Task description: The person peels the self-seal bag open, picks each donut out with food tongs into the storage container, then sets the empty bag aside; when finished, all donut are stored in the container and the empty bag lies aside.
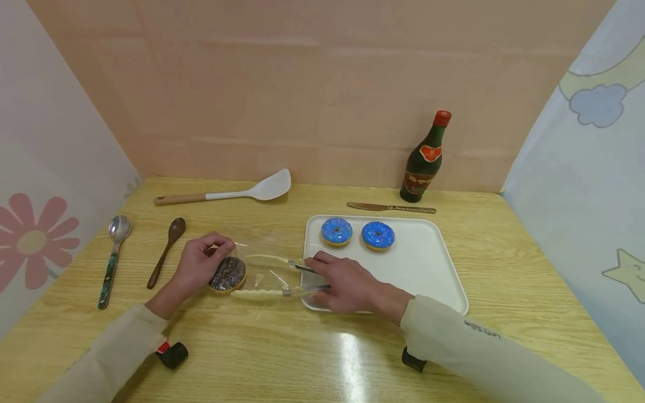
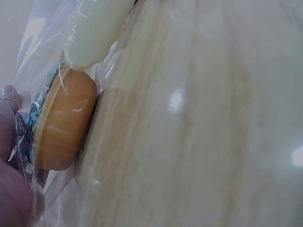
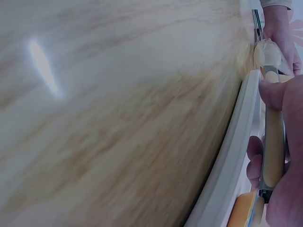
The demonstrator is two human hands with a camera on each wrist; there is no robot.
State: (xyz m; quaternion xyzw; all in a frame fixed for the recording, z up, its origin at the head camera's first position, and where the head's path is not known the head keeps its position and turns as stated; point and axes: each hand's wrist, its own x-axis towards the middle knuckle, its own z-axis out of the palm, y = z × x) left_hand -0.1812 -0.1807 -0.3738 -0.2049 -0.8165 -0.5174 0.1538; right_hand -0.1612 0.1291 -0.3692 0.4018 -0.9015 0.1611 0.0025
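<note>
My left hand (image 1: 199,260) pinches a clear plastic bag (image 1: 269,278) at its left end. A chocolate-coloured donut with sprinkles (image 1: 228,273) is inside the bag, and its orange-tan side (image 2: 68,125) faces the left wrist camera. In my right hand (image 1: 347,284) is a pair of tongs (image 1: 262,294), gripped round the handles. The two cream tong arms stand apart within the bag, with their ends beside the donut. Two blue sprinkled donuts (image 1: 336,231) lie on a white tray (image 1: 423,274), and the right hand is over the tray's left part.
A dark green bottle (image 1: 423,165) stands at the back right. Behind the tray lies a knife (image 1: 390,207). At the back left is a white spatula (image 1: 227,195) with a wooden handle. A wooden spoon (image 1: 167,252) and a metal spoon (image 1: 113,260) lie left of the left hand.
</note>
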